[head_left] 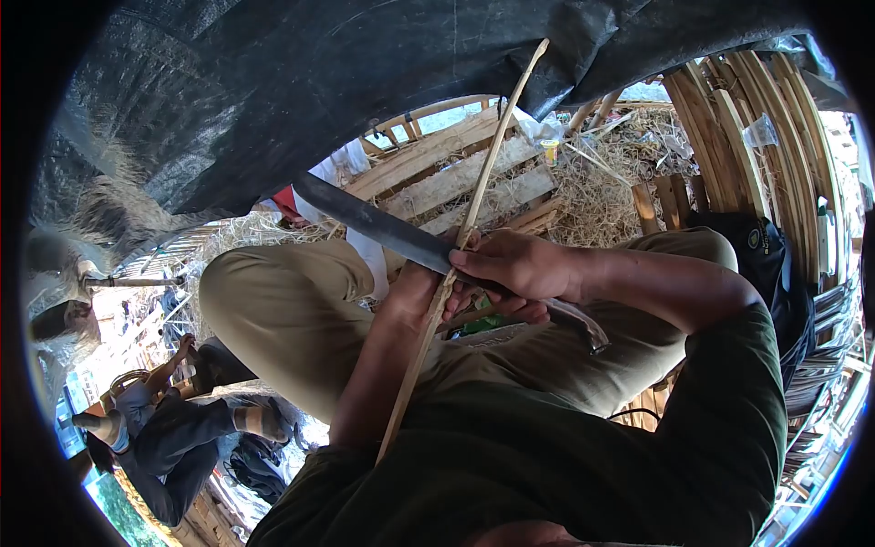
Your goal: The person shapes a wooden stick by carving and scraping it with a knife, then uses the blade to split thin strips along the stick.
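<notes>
A broad dark blade (374, 223) points up and left across the middle, with its curved handle (579, 325) at the lower right. My right hand (510, 269) is closed around the knife near the base of the blade, its thumb lying by the strip. A long pale strip of wood or bamboo (492, 155) runs from the top centre down to my chest and crosses the blade. Under the blade, my left hand (424, 292) is closed on the strip, its fingers partly hidden by the knife and my right hand.
Dark plastic sheeting (273, 91) hangs overhead. Wooden planks (483, 187) and straw-like shavings (602, 182) lie ahead, and upright boards (720, 137) stand right beside a black bag (761, 264). Another person (182, 438) sits at the lower left.
</notes>
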A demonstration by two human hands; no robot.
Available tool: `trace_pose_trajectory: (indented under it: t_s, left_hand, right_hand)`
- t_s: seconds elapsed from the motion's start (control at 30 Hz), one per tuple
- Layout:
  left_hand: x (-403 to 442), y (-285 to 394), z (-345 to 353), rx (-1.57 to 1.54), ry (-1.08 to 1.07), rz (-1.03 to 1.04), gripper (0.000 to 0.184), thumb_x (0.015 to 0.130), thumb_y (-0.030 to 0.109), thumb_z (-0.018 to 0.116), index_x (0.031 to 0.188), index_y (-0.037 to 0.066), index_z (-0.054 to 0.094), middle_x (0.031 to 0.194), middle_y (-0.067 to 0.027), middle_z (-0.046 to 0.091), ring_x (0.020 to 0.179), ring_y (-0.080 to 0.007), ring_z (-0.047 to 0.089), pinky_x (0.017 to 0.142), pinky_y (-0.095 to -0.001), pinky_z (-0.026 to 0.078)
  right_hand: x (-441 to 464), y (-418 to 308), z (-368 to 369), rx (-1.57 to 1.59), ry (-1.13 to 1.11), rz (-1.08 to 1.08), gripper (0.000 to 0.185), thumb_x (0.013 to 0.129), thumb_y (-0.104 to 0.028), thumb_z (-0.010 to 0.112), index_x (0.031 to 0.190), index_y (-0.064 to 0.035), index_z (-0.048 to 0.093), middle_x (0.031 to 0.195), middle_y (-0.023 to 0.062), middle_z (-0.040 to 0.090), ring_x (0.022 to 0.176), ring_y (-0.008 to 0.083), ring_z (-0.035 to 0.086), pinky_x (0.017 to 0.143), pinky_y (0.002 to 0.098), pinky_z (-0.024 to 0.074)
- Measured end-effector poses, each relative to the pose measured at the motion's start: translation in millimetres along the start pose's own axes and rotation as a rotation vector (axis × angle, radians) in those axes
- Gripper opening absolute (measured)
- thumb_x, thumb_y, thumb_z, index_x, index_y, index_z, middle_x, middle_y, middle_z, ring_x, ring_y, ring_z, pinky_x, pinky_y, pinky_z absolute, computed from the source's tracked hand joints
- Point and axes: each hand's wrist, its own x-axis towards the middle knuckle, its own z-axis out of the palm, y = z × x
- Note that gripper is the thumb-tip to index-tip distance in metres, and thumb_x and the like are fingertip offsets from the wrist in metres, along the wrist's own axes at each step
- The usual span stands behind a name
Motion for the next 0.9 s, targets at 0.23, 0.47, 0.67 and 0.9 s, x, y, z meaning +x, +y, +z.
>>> trace_pose_trajectory:
  t_s: [0.23, 0.47, 0.67, 0.9]
  left_hand:
    - [-3.6, 0.4, 0.6, 0.021, 0.059, 0.021, 0.037, 0.102, 0.026, 0.045, 0.127, 0.001, 0.056, 0.053, -0.0028, 0.052, 0.035, -0.0129, 0.051, 0.029, -0.0232, 0.039]
    - [-1.9, 0.5, -3.6, 0.049, 0.049, -0.007, 0.035, 0.102, 0.036, 0.047, 0.116, 0.006, 0.057, 0.053, -0.0032, 0.054, 0.036, -0.0126, 0.053, 0.030, -0.0229, 0.038]
    - [-3.1, 2.1, -6.0, 0.208, 0.081, 0.005, 0.033, 0.094, 0.042, 0.061, 0.107, 0.013, 0.055, 0.056, -0.0025, 0.053, 0.036, -0.0136, 0.051, 0.030, -0.0259, 0.039]
    - [-6.1, 4.5, 0.8, 0.148, 0.036, -0.021, 0.032, 0.090, 0.034, 0.066, 0.112, 0.015, 0.054, 0.058, -0.0007, 0.051, 0.036, -0.0120, 0.047, 0.031, -0.0253, 0.036]
  right_hand:
    - [2.9, 5.0, -6.8, 0.052, -0.080, 0.010, 0.059, 0.103, -0.053, 0.044, 0.098, -0.0002, 0.068, 0.051, -0.0025, 0.033, 0.037, 0.0082, 0.037, 0.033, 0.0256, 0.0319]
    - [12.2, 15.5, -9.7, 0.100, -0.098, -0.012, 0.059, 0.103, -0.053, 0.041, 0.091, 0.0012, 0.061, 0.052, -0.0001, 0.034, 0.037, 0.0100, 0.037, 0.032, 0.0278, 0.0320]
    - [17.7, 24.5, -17.2, 0.195, -0.193, 0.008, 0.058, 0.103, -0.055, 0.042, 0.093, -0.0011, 0.059, 0.052, 0.0004, 0.035, 0.037, 0.0093, 0.035, 0.032, 0.0266, 0.0307]
    - [24.0, 35.4, -24.0, 0.256, -0.284, 0.020, 0.058, 0.102, -0.058, 0.041, 0.080, -0.0051, 0.053, 0.050, 0.0001, 0.033, 0.036, 0.0078, 0.032, 0.031, 0.0256, 0.0285]
